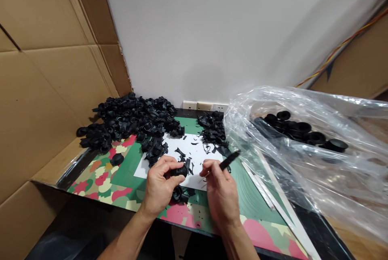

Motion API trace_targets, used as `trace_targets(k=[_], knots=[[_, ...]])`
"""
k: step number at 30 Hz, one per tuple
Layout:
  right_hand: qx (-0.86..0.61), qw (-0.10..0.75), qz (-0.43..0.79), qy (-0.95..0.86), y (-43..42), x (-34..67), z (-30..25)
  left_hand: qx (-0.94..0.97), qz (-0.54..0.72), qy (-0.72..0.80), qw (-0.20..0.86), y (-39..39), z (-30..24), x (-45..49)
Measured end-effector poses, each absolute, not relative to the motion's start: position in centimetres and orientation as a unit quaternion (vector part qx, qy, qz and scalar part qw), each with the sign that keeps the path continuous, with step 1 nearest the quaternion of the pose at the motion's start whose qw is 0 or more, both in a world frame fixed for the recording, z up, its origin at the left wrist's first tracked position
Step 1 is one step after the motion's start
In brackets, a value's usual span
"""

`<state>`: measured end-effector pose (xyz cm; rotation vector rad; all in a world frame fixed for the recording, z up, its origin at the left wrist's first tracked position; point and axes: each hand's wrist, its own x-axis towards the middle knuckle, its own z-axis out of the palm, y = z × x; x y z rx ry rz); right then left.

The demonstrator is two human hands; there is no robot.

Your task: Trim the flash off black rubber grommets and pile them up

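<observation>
From where I stand, the left hand (pixel 160 185) has its fingers pinched around a black ribbed rubber piece (pixel 181 170), just above a white sheet (pixel 198 158) on the worktop (pixel 251 185). The right hand (pixel 222 193) grips a black-handled tool (pixel 229 160), its thin tip angled toward that piece. Black scraps (pixel 212 128) are heaped beyond, a larger pile of black parts (pixel 130 116) lies leftward, and a clear plastic bag (pixel 281 167) holding more sits rightward.
</observation>
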<state>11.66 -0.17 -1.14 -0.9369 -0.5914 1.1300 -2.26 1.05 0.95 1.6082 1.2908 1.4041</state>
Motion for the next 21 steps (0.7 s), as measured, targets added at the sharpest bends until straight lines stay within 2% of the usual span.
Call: trace_targets(k=[3, 7, 12, 15, 21], knots=[[-0.43, 0.696, 0.471, -0.329, -0.8, 12.6, -0.8, 0.614, 0.532, 0.493, 0.313, 1.0, 1.0, -2.2], [-0.396, 0.645, 0.565, -0.329, -1.3, 13.0, -0.5, 0.616, 0.535, 0.49, 0.306, 0.9, 1.2, -2.1], [-0.363, 0.637, 0.62, -0.279, -1.5, 12.8, -0.1, 0.634, 0.529, 0.488, 0.282, 0.7, 1.0, -2.0], [-0.376, 0.628, 0.602, -0.319, -1.7, 12.7, -0.1, 0.653, 0.524, 0.48, 0.262, 0.6, 0.8, -2.1], [-0.389, 0.684, 0.491, -0.374, -1.7, 12.0, -0.6, 0.682, 0.518, 0.462, 0.23, 0.4, 0.6, -2.0]])
